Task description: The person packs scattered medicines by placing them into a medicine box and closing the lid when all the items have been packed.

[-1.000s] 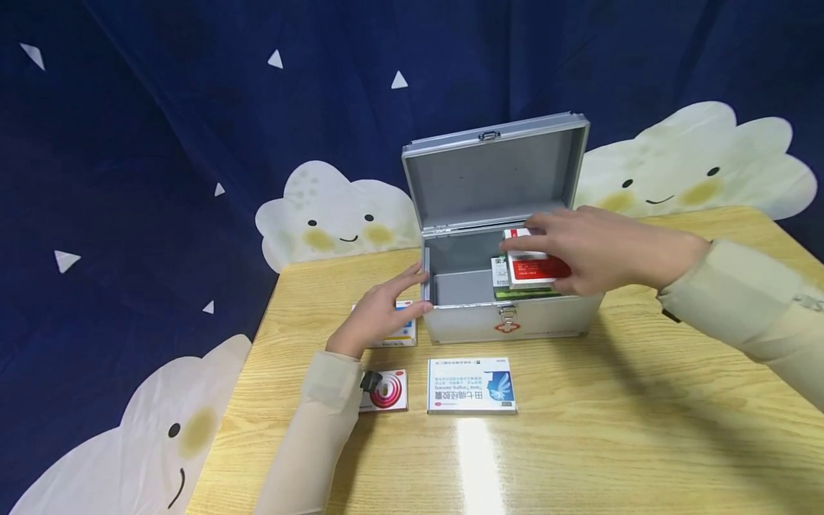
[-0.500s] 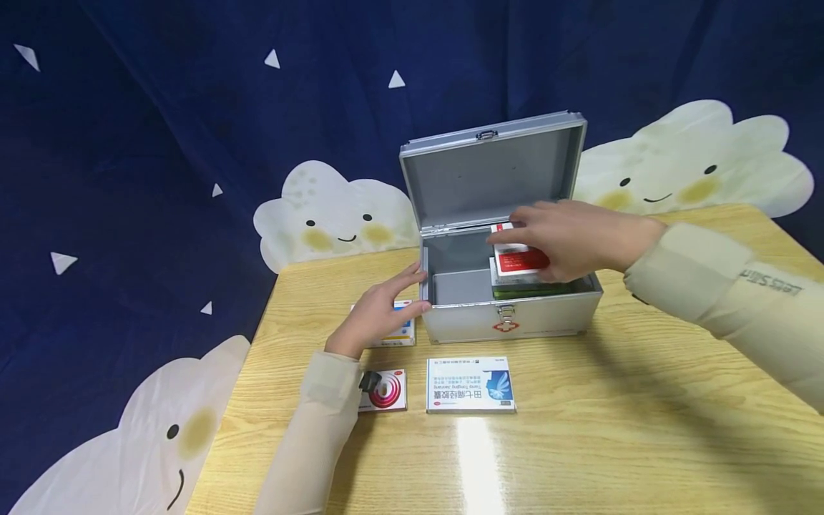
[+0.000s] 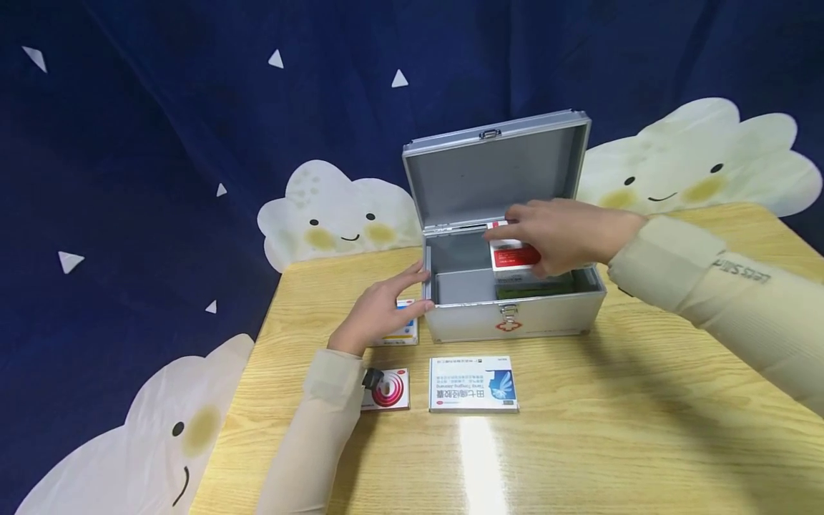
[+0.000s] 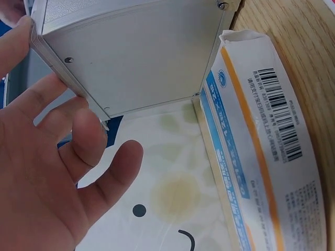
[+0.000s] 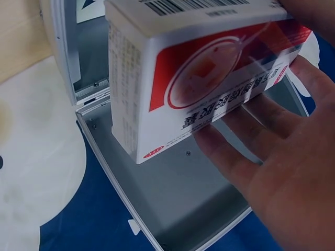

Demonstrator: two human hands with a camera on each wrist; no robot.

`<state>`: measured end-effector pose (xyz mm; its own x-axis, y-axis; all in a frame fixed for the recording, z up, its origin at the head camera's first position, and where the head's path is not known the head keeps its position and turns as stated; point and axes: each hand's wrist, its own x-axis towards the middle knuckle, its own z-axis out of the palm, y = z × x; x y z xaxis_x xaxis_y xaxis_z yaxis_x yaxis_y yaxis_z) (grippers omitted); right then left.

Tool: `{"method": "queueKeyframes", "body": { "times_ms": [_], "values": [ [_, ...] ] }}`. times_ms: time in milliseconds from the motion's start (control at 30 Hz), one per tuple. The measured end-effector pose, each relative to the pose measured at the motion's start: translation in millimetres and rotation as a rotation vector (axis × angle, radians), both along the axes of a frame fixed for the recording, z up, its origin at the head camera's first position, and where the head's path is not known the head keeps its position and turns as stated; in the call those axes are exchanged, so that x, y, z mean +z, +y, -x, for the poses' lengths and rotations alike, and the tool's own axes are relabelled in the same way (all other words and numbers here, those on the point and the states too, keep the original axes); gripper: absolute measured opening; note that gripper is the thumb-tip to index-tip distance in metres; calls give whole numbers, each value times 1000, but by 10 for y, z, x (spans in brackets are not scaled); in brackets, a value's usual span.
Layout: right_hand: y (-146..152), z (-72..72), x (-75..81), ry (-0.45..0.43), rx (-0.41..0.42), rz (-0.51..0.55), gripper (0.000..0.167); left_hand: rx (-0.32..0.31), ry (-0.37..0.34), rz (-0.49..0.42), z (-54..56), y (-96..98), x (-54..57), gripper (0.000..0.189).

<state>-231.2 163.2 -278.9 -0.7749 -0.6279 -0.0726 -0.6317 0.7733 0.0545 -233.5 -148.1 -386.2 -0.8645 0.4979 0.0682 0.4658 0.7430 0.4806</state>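
Observation:
My right hand (image 3: 560,232) grips a red-and-white medicine box (image 3: 511,256) over the right half of the silver first-aid case (image 3: 460,325), whose lid stands raised. In the right wrist view, fingers lie along one long edge of this medicine box (image 5: 209,89), and the thumb side is mostly cut off. Below it, inside the case, a green-edged box (image 3: 531,290) is partly covered. My left hand (image 3: 376,311) rests with extended fingers and thumb at the case's left rim. In the left wrist view, fingertips touch the edge of the case (image 4: 136,57).
A blue-and-white capsule box (image 3: 473,386) lies on the wooden table in front of the case. Left of it is a box with red rings (image 3: 389,390), partly behind the left sleeve. A white, blue and orange box (image 4: 261,136) lies beside the case. A navy curtain (image 3: 335,86) hangs behind.
My right hand has shifted left with the red-and-white medicine box, which now covers more of the box below it. The left hand stays at the case's rim.

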Motion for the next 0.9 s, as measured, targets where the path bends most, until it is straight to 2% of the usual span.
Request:
{"method": "queueKeyframes", "body": {
  "times_ms": [200,600,900],
  "values": [
    [-27,68,-19,-21,-25,7,76,-12,1,-23,17,15,3,62],
    [-53,168,-167,-62,-59,7,76,-12,-17,-36,-15,0,-36,63],
    [-160,205,-170,-71,-62,-4,78,0,-31,-43,-9,-5,-11,63]
  ]
}}
